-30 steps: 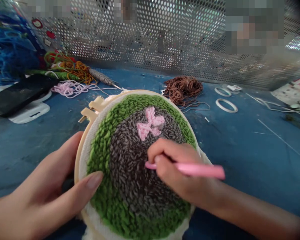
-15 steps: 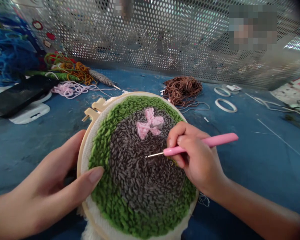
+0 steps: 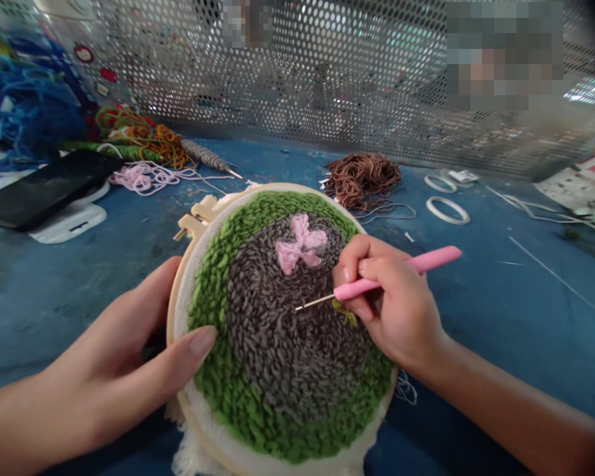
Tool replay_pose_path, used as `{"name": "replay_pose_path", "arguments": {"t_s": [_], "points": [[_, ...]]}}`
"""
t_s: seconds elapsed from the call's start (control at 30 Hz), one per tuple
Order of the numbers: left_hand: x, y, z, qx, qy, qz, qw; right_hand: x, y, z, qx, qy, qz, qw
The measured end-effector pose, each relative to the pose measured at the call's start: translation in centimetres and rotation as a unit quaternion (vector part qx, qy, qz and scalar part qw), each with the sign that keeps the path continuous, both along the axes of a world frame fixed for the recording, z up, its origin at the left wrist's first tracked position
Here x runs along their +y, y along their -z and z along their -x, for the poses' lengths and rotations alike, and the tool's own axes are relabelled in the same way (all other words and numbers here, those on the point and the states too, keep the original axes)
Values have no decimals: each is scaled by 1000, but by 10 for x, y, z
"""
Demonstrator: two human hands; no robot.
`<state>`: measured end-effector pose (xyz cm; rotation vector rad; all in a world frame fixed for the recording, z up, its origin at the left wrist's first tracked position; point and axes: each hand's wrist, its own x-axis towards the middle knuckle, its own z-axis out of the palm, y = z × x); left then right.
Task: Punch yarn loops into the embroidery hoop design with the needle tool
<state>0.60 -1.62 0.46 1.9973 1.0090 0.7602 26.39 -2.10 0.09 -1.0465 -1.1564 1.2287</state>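
Note:
A round wooden embroidery hoop (image 3: 177,311) holds white cloth worked with looped yarn: a green border (image 3: 211,291), a dark grey-brown middle (image 3: 272,344) and a pink bow shape (image 3: 302,244) near the top. My left hand (image 3: 129,357) grips the hoop's left side, thumb on the green loops and fingers behind, out of sight. Between the fingers of my right hand (image 3: 387,297) is a pink-handled crochet hook (image 3: 439,259). Its thin metal tip lies over the middle of the grey loops. A bit of yellow yarn (image 3: 346,313) shows just below my right fingers.
Behind the hoop lies a brown yarn bundle (image 3: 364,175), with white rings (image 3: 447,209) to its right. A black phone (image 3: 49,188), pink yarn (image 3: 143,177), orange yarn (image 3: 166,142) and blue yarn (image 3: 24,109) lie at left. A perforated metal screen (image 3: 297,86) stands along the back.
The hoop and my left hand have shifted slightly right in view. The hook's handle has come a little left and tilts more, its tip still over the grey loops.

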Motion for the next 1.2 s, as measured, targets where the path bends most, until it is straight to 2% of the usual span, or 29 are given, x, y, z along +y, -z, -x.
{"name": "replay_pose_path", "arguments": {"t_s": [0.17, 0.27, 0.43, 0.53, 0.63, 0.67, 0.73, 0.8, 0.83, 0.93, 1.1, 1.2], "points": [[-2, 0, 1, 3, -1, -3, 1000, -2, 0, 1, -23, -16, -2, 1000], [-5, 1, 1, -5, 5, -17, 1000, -5, -5, 3, -109, -42, -25, 993], [-7, 3, 1, -3, 2, -24, 1000, -11, -14, 7, -260, -76, -128, 954], [-6, 3, 0, -7, 22, -20, 1000, -12, -11, 12, -323, -89, -173, 926], [-8, 3, -1, 2, 0, -42, 999, -11, -7, 17, -360, -124, -212, 900], [-9, 2, -1, 7, -8, -44, 999, -10, -6, 17, -352, -136, -201, 904], [-10, 1, -2, 10, -10, -40, 999, -7, -5, 14, -284, -132, -132, 941], [-10, 0, -3, 1, -7, -34, 999, -3, -5, 7, -155, -101, -53, 981], [-10, -1, -3, -5, -9, -32, 999, -1, -4, 4, -89, -77, -32, 992], [-9, -2, -4, -6, -18, -21, 1000, 3, -2, -2, 16, -22, -12, 1000], [-8, -2, -2, 5, -7, -17, 1000, 4, 2, -2, 1, 7, -29, 1000], [-6, -1, 0, 10, 1, -24, 1000, 2, 1, -2, -24, -4, -39, 999]]}}
